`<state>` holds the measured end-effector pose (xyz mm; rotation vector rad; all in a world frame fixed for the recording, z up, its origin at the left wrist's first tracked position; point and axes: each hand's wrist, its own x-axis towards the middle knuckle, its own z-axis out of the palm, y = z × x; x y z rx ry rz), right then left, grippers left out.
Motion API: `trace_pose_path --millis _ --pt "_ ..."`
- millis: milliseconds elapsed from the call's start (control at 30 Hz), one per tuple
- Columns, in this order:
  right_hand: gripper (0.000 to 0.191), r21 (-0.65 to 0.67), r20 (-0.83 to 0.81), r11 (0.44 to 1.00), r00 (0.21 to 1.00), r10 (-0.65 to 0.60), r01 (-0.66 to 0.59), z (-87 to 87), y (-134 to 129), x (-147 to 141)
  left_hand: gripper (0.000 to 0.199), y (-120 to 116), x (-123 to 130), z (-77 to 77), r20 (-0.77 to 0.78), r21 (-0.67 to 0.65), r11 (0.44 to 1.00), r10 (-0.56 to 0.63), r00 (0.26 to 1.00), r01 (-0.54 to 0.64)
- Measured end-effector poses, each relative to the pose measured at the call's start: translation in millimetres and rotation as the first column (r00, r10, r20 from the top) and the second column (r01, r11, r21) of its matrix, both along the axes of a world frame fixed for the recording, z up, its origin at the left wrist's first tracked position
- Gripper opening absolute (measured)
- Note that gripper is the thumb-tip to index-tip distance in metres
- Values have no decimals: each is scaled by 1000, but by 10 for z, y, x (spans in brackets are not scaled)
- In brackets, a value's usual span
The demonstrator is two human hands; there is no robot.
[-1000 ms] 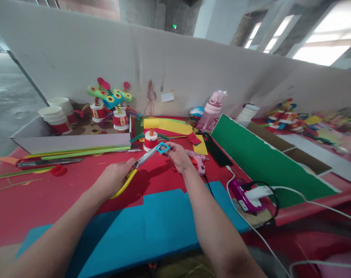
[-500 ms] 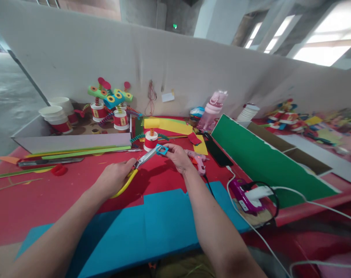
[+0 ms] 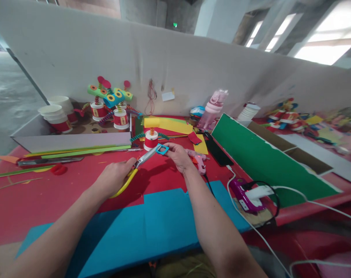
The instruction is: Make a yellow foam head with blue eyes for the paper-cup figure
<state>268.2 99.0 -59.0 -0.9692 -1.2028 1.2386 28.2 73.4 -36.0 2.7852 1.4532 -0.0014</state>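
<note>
Left fingers [image 3: 128, 166] wrap yellow-handled scissors [image 3: 145, 158] while right fingers [image 3: 171, 148] pinch a holed blue paper piece [image 3: 161, 152], dipped slightly above the red table [image 3: 21, 208] from a second earlier, seemingly steered against the blades.

White partition [image 3: 175, 65] | red-covered table [image 3: 24, 197] | gray floor [image 3: 10, 85] left | bright windows [image 3: 329, 34] upper right

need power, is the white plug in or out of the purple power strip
In: the white plug sits against the purple power strip, no prongs showing.
</note>
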Motion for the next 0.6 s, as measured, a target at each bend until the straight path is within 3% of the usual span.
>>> trace_pose_path --millis 600 --pt "30 7 -37 1000 999 2 -1 -21 21 25 20 -4 -20 2 52 -23 999 -41 998 43"
